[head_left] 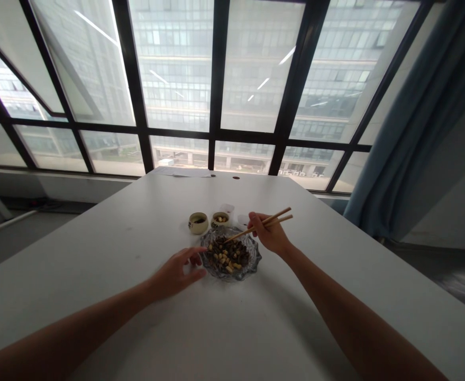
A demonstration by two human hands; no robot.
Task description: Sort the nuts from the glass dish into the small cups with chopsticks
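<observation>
My right hand (269, 233) is closed around a pair of wooden chopsticks (276, 216). Their tips reach down into a scalloped clear glass bowl (253, 264), among dark seeds (238, 252) and pale yellow nuts (224, 260). At the bowl's left side is my left hand (180, 270), thumb and index finger apart, with the index fingertip at the rim. Just behind the bowl stand two small cream cups. The left cup (198, 227) has dark bits inside, and the right cup (215, 223) contains pale nuts. Whether the chopstick tips pinch anything is too small to tell.
Small whitish, see-through dishes (227, 208) sit behind and right of the cups. White sheets (182, 172) lie at the far end of the white table (137, 317). Beyond are black-framed windows (216, 79), with a blue curtain (407, 116) on the right.
</observation>
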